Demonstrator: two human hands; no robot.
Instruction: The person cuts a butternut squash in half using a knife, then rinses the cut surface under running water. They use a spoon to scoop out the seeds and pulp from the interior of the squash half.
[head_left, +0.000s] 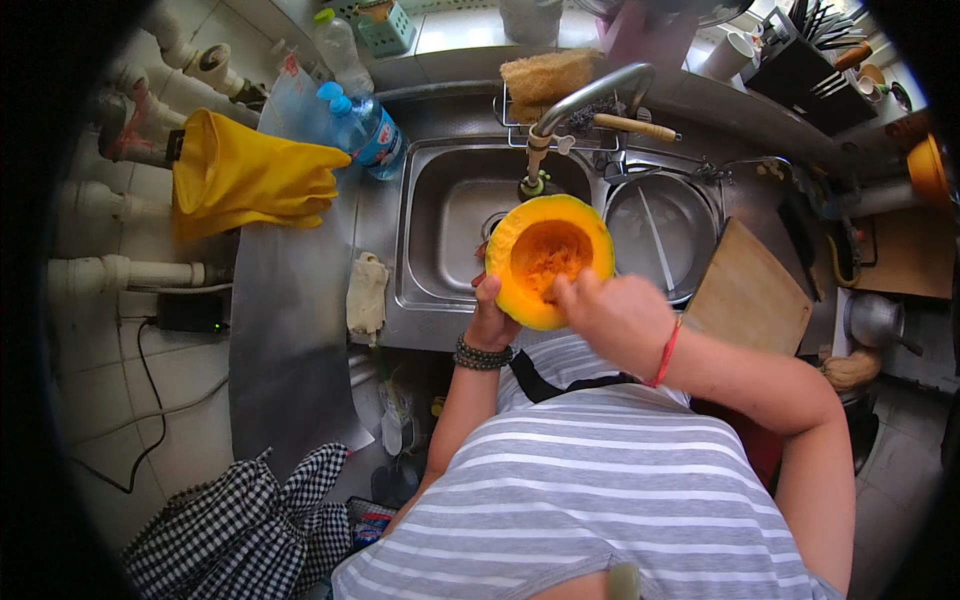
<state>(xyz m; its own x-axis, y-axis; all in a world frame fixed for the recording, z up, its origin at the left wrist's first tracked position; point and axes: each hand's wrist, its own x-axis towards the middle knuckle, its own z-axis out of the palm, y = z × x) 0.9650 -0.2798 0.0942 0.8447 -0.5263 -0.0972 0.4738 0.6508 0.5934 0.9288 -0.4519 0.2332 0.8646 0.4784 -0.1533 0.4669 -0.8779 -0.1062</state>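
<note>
A halved pumpkin (517, 232) with orange flesh and a thin green rind is tilted so its hollow faces me, over the front of the steel sink (442, 217). My left hand (491, 319) grips it from below and the left, thumb at the rim and the other fingers mostly hidden behind. Stringy orange pulp (559, 259) lines the hollow. My right hand (619, 315), slightly blurred, has its fingers curled together at the hollow's lower right edge, touching the pulp. Whether those fingers hold a small tool is hidden.
A metal tap (577, 101) arches over the sink. To its right sit a round steel basin (686, 217) and a wooden cutting board (750, 292). Leftward are a folded cloth (367, 296), a blue-capped bottle (371, 139) and yellow rubber gloves (255, 172). A wire rack holds a loofah (547, 79).
</note>
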